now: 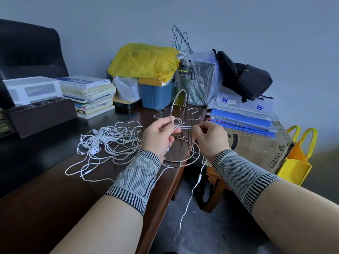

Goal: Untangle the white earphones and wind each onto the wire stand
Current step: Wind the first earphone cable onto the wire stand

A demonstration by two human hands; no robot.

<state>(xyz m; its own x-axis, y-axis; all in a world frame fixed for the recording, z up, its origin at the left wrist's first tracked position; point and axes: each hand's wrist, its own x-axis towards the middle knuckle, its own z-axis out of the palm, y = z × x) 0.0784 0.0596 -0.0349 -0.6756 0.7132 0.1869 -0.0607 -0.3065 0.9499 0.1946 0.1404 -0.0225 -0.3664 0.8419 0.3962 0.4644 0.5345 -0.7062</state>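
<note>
A metal wire stand (180, 154) stands at the desk's right edge, with looped arms and a tall arch on top. In front of it, my left hand (159, 136) pinches a small loop of a white earphone cable (185, 127). My right hand (211, 136) pinches the same cable a little to the right, so a short stretch runs taut between both hands. The rest of this cable, with its inline remote (199, 177), hangs down past the desk edge toward the floor. A tangled pile of white earphones (108, 142) lies on the desk to the left.
Stacked books (89, 94), a blue bin (156, 96) under a yellow bag, a water bottle (183, 79) and a dark organiser tray (40, 114) crowd the back of the dark desk (55, 198). A cardboard box (260, 145) with folders stands to the right, with yellow tote bags (297, 162) beside it.
</note>
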